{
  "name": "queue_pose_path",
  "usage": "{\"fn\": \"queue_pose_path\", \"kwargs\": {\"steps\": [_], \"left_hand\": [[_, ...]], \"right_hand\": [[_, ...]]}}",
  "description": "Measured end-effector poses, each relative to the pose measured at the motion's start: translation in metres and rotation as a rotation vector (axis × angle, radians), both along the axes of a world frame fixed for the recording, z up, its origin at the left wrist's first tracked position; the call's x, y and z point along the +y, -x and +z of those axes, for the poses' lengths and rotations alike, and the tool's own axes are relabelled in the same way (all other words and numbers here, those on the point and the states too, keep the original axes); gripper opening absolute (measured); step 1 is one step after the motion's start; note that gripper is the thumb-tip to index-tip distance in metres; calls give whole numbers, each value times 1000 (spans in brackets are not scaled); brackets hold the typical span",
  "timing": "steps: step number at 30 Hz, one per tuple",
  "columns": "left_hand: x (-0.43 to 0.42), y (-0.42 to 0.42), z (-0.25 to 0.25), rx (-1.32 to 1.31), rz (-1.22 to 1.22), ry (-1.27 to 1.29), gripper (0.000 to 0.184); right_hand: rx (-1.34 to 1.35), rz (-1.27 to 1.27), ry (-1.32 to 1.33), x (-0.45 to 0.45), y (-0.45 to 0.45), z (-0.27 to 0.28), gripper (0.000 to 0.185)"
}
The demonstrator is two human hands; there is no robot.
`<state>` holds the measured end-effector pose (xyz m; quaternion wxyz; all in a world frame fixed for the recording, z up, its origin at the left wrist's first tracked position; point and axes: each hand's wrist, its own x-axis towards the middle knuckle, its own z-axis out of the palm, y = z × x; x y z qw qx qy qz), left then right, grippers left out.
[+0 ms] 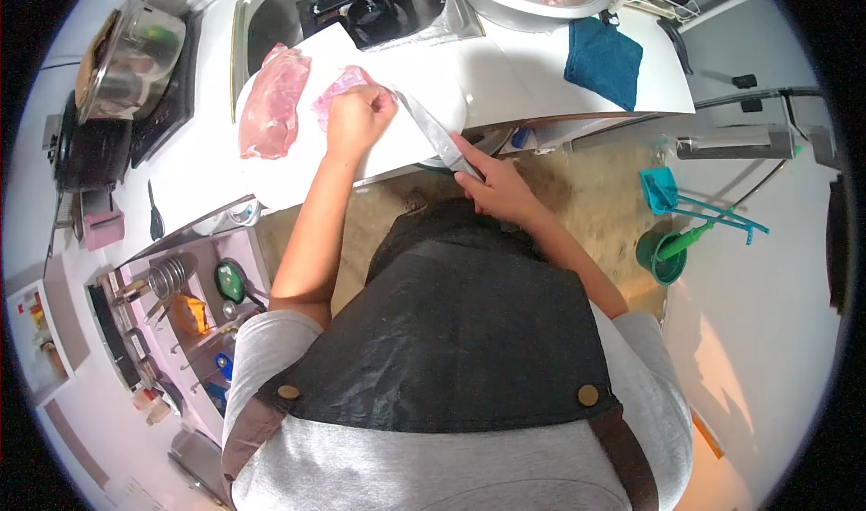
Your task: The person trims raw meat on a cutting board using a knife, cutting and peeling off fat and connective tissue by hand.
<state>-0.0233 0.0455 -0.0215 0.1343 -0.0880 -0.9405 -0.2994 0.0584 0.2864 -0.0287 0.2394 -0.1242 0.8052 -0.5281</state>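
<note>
My left hand (360,114) is closed on a small pink piece of raw meat (340,87) that lies on a white cutting board (424,69). In my right hand (499,186) is a kitchen knife (433,132), gripped by its handle. Its wide blade points up and left, with the tip close to my left fist. A larger slab of raw meat (275,103) rests to the left of the small piece. My left fingers hide part of the small piece.
Behind the board is a steel sink (456,26). A large bowl (532,17) with more meat stands at the back right, near a dark blue cloth (604,63). A pot (135,60) and black scissors (155,211) are at left. The counter's front edge runs close to my body.
</note>
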Motion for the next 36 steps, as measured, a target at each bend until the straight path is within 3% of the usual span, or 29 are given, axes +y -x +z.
{"fn": "queue_pose_path", "kwargs": {"steps": [3,5,9,11,18,20,25,36], "left_hand": [[-1,-2,2,-26,0,-41,11],[-1,-4,2,-11,0,-13,10],[2,-8,-3,62,28,29,8],[4,-12,-5,84,37,9,8],[12,-25,-13,163,145,-83,4],[13,-26,-12,139,154,-116,4],[11,-26,-15,107,170,-184,5],[13,-24,-18,148,226,-7,12]], "right_hand": [[5,3,-38,-2,-1,4,62],[-211,-1,-6,-2,0,17,62],[-215,11,-4,-5,1,14,62],[15,23,-32,-5,0,3,62],[69,25,-91,1,-4,3,63],[253,13,-66,0,-6,-4,62],[156,30,-131,-4,-5,8,61],[137,53,-174,-15,-7,12,60]]}}
